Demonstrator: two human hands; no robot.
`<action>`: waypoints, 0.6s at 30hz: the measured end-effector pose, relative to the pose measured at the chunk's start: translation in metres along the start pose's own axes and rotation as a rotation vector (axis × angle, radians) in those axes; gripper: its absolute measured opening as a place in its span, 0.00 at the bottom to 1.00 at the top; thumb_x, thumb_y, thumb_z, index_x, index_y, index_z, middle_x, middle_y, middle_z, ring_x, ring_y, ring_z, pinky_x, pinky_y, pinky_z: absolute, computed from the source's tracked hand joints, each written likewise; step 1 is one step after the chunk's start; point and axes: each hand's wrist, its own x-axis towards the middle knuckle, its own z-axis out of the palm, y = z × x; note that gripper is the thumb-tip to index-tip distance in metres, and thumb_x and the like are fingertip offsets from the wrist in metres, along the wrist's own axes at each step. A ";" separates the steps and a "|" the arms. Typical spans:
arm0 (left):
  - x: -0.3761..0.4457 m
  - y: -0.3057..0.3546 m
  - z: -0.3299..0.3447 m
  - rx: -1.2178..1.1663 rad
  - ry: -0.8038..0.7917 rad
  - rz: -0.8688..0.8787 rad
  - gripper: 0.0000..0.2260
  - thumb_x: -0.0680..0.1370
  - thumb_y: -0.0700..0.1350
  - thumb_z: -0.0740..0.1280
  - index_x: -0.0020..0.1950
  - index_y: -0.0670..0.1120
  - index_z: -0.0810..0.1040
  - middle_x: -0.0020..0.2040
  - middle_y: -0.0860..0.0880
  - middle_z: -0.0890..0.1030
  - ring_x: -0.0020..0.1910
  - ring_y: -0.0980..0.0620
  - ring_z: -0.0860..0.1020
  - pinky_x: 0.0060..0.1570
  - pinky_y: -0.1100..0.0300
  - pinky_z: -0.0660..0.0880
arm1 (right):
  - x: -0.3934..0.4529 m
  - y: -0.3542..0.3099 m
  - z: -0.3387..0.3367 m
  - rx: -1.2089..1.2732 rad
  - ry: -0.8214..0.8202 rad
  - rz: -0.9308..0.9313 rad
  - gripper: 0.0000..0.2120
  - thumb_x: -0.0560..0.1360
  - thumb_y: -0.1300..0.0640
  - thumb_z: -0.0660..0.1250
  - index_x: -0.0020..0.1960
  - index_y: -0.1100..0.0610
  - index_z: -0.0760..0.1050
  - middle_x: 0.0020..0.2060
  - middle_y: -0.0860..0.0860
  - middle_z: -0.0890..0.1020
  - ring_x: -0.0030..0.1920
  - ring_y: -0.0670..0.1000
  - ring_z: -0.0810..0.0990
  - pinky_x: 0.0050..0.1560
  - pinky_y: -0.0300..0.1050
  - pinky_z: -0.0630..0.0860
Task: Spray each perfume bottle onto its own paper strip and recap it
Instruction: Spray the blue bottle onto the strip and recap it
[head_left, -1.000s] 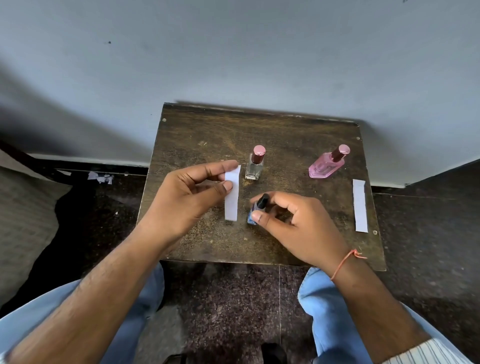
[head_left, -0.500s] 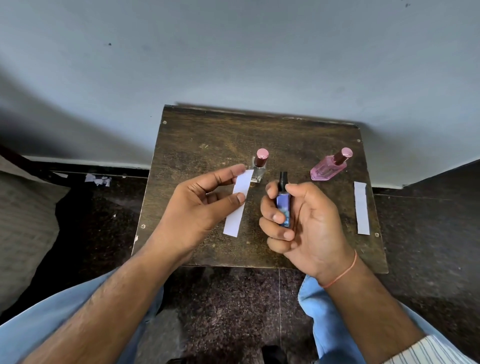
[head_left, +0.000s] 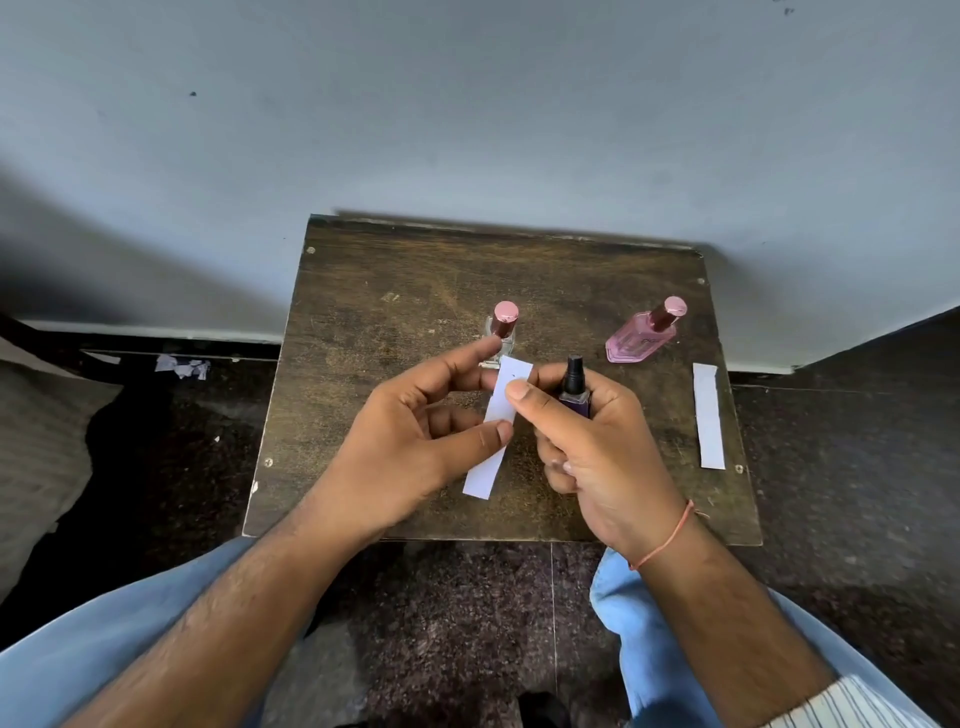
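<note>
While the small dark purple spray bottle stands upright in the right hand, its black nozzle bare and uncapped, the step in hand looks to be the spraying of the first strip. The right fingers are curled round the bottle's body, and the thumb reaches left to touch the white paper strip. That strip hangs slanted just left of the bottle, pinched between the thumb and fingers of the left hand, above the middle of the table.

The next move, as I judge it, calls for a finger on top of the nozzle, the opening turned toward the paper, and the thumb drawn clear of the spray. I cannot see this bottle's cap.

Just beyond the hands stands a clear glass bottle, square-sided, with a glossy pink metallic cap. At far right a pink faceted bottle with a like cap is also capped. A second paper strip lies flat near the right edge. The table top is dark, worn, scratched wood with screw heads at its corners. Below is speckled stone floor.
</note>
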 end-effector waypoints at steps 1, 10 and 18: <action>0.001 0.001 0.000 0.015 0.001 -0.018 0.26 0.73 0.41 0.78 0.72 0.50 0.83 0.61 0.43 0.87 0.50 0.40 0.82 0.61 0.38 0.78 | 0.000 0.000 -0.001 -0.005 -0.001 -0.005 0.05 0.79 0.57 0.75 0.45 0.51 0.84 0.29 0.49 0.63 0.28 0.48 0.58 0.28 0.39 0.53; 0.007 0.003 -0.001 -0.033 0.118 -0.077 0.07 0.73 0.45 0.77 0.48 0.44 0.90 0.44 0.44 0.90 0.40 0.54 0.87 0.41 0.64 0.82 | 0.002 -0.011 -0.014 0.314 -0.240 0.289 0.23 0.78 0.30 0.66 0.43 0.51 0.75 0.26 0.47 0.62 0.23 0.44 0.55 0.25 0.36 0.48; 0.006 0.004 0.000 0.014 0.140 -0.079 0.10 0.73 0.47 0.77 0.49 0.42 0.90 0.44 0.41 0.90 0.39 0.51 0.85 0.40 0.62 0.83 | 0.005 -0.009 -0.027 0.720 -0.592 0.476 0.29 0.85 0.31 0.51 0.38 0.52 0.65 0.26 0.47 0.59 0.24 0.45 0.54 0.25 0.36 0.46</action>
